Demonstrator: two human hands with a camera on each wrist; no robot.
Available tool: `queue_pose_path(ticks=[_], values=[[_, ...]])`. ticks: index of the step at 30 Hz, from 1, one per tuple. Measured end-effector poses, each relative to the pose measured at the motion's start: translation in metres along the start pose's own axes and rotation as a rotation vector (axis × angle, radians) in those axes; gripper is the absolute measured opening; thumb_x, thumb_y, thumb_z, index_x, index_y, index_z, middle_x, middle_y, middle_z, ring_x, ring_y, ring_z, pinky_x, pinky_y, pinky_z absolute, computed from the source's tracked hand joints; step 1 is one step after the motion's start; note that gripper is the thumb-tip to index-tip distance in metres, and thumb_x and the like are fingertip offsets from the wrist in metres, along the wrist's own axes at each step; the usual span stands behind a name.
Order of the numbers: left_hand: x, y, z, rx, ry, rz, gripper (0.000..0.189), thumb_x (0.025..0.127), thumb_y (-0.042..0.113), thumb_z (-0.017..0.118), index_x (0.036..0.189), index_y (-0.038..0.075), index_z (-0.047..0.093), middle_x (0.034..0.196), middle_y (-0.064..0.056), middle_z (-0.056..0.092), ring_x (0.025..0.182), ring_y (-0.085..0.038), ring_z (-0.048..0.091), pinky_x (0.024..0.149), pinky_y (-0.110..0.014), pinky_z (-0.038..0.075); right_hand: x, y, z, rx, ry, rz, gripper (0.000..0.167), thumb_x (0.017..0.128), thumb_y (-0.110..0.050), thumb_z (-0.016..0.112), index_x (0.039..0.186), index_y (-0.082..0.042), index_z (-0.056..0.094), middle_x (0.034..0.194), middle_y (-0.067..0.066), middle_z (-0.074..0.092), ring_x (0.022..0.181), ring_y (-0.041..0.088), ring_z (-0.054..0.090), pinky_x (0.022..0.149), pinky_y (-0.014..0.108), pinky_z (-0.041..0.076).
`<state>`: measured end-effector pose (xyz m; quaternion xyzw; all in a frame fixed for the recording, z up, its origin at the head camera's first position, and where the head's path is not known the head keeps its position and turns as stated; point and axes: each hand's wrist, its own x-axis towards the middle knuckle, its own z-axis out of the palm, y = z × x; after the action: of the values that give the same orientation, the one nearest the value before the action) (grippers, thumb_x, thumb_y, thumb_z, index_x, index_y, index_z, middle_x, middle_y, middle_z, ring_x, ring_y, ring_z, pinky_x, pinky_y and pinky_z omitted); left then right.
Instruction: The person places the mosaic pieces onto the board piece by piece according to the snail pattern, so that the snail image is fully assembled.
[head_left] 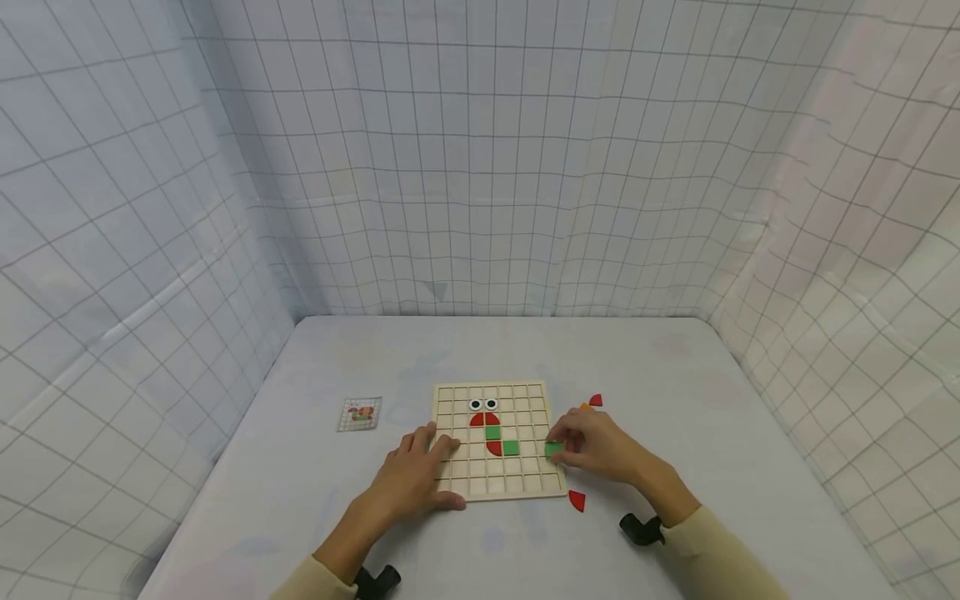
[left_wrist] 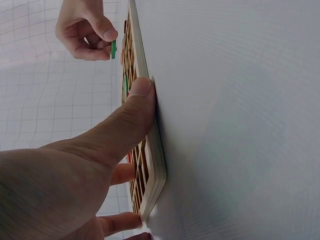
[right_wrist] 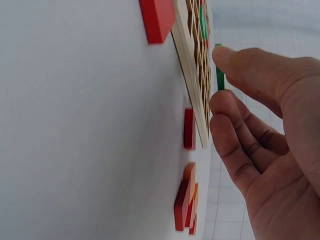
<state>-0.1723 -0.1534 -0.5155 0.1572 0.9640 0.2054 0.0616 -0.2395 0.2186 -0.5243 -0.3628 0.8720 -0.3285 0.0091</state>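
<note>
A wooden grid board (head_left: 535,471) lies on the table in the head view. Set in its cells are two eye tiles (head_left: 476,405), red quarter-round tiles (head_left: 494,448) and two green square tiles (head_left: 511,447). My left hand (head_left: 408,479) rests spread over the board's near left corner. Its thumb (left_wrist: 142,87) touches the near edge in the left wrist view, and the fingers reach over the left side. Above the board's right edge, my right hand (head_left: 603,446) pinches another green square tile (right_wrist: 220,80) between thumb and fingertips, clear of the grid.
Right of the board lie loose red quarter-round tiles (head_left: 577,500) and an orange piece (head_left: 585,407), partly hidden behind the right hand. A small picture card (head_left: 359,414) lies to the left. Grid-lined white sheets (head_left: 480,208) enclose the table's back and sides.
</note>
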Motion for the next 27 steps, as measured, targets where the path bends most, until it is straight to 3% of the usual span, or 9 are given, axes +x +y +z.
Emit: queue_pose_path(ticks=[7, 13, 20, 27], values=[[-0.002, 0.001, -0.002, -0.005, 0.003, 0.004, 0.091, 0.083, 0.055, 0.104, 0.156, 0.016, 0.065, 0.175, -0.033, 0.047, 0.155, -0.059, 0.052, 0.116, -0.08, 0.052, 0.014, -0.011, 0.009, -0.015, 0.003, 0.024, 0.014, 0.097, -0.008, 0.096, 0.107, -0.013, 0.087, 0.099, -0.005, 0.075, 0.083, 0.004, 0.061, 0.075, 0.02, 0.055], [-0.002, 0.001, -0.002, 0.001, 0.004, 0.006, 0.091, 0.083, 0.056, 0.104, 0.156, 0.016, 0.065, 0.175, -0.032, 0.047, 0.154, -0.058, 0.053, 0.116, -0.08, 0.052, 0.021, -0.018, 0.017, 0.038, -0.013, 0.087, 0.01, 0.098, -0.009, 0.094, 0.107, -0.011, 0.089, 0.104, -0.003, 0.076, 0.09, 0.004, 0.064, 0.077, 0.021, 0.059], [-0.001, 0.003, -0.003, 0.004, 0.004, 0.01, 0.092, 0.082, 0.055, 0.104, 0.156, 0.016, 0.065, 0.175, -0.032, 0.047, 0.153, -0.058, 0.053, 0.115, -0.08, 0.053, 0.025, -0.023, 0.022, 0.012, -0.015, 0.143, 0.008, 0.1, -0.01, 0.093, 0.107, -0.01, 0.092, 0.106, -0.002, 0.079, 0.093, 0.004, 0.066, 0.078, 0.02, 0.059], [-0.002, 0.004, -0.004, 0.0, -0.002, 0.005, 0.092, 0.083, 0.055, 0.104, 0.156, 0.016, 0.065, 0.175, -0.033, 0.047, 0.155, -0.059, 0.052, 0.117, -0.08, 0.052, 0.027, -0.027, 0.023, -0.024, -0.019, 0.138, 0.011, 0.101, -0.005, 0.089, 0.11, -0.01, 0.093, 0.108, -0.001, 0.081, 0.096, 0.007, 0.067, 0.08, 0.021, 0.06]])
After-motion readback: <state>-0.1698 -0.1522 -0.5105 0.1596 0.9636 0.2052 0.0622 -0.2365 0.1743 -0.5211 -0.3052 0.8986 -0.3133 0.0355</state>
